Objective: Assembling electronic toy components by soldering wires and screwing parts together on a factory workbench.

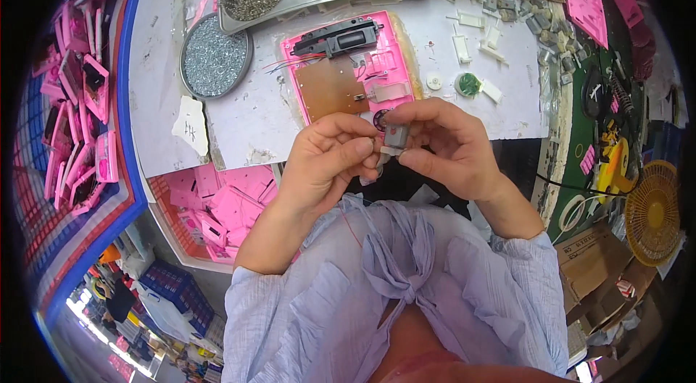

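Observation:
Close to my body, my right hand (pixel 451 147) pinches a small grey block-shaped part (pixel 396 136) between thumb and fingers. A small white plastic piece (pixel 389 152) sits at the lower end of this part. My left hand (pixel 330 155) is closed beside it, fingertips together at the part's left side; what they grip is mostly hidden. Just beyond my hands lies an open pink plastic housing (pixel 396 31), holding a brown circuit board (pixel 330 88), a black elongated module (pixel 341 39) and thin wires. A thin red wire (pixel 351 229) hangs below my left hand.
A round dish of small screws (pixel 216 57) and a metal tray (pixel 308 2) stand at the back left. White plastic pieces (pixel 462 48), a green round spool (pixel 467 84) and grey blocks (pixel 540 23) lie right. Pink housings fill a bin (pixel 154 191) lower left.

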Demonstrator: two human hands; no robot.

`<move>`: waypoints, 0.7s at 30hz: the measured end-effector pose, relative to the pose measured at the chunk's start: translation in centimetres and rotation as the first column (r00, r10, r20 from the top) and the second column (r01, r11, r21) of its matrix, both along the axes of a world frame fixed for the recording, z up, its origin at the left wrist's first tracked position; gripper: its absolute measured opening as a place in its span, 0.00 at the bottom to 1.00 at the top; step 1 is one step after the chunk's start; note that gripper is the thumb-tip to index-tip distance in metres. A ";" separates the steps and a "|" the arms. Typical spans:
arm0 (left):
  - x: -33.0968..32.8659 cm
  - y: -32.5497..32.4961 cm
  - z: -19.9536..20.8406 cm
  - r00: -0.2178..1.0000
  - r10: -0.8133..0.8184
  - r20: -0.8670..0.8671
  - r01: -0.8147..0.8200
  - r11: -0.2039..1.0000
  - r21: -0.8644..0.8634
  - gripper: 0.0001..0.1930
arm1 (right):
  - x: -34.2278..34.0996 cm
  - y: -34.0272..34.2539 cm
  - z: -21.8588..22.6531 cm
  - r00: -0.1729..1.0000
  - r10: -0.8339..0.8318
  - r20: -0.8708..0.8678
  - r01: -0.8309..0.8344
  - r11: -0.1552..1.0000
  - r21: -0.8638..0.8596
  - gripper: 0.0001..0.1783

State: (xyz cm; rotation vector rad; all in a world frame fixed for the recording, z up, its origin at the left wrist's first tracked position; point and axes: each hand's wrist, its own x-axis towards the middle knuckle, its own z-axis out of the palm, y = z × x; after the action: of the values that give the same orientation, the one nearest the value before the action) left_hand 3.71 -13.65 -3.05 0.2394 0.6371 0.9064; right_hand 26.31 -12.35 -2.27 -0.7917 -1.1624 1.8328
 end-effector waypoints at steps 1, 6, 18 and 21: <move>0.0 -0.2 -0.2 0.999 0.009 0.035 -0.008 1.000 -0.017 0.09 | -0.1 0.1 0.0 1.000 0.010 0.005 -0.010 1.000 0.016 0.25; 0.2 -0.3 -0.7 0.999 0.034 0.039 -0.033 0.999 -0.019 0.08 | -0.4 0.6 0.7 0.999 -0.006 -0.045 0.004 1.000 -0.028 0.25; 0.5 -0.7 -0.5 0.942 0.115 -0.316 -0.039 0.970 0.238 0.10 | -1.2 1.2 0.5 0.999 0.031 0.011 -0.029 0.991 -0.133 0.25; 1.0 -1.0 -0.1 0.903 0.167 -0.395 -0.042 0.951 0.306 0.12 | -1.1 1.3 0.5 0.997 0.056 0.055 -0.048 0.989 -0.140 0.25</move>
State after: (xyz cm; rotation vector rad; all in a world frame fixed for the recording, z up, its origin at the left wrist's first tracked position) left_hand 4.71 -14.70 -3.13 0.6835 0.9187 1.0652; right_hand 25.23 -11.04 -1.74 -0.9070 -1.1104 1.9625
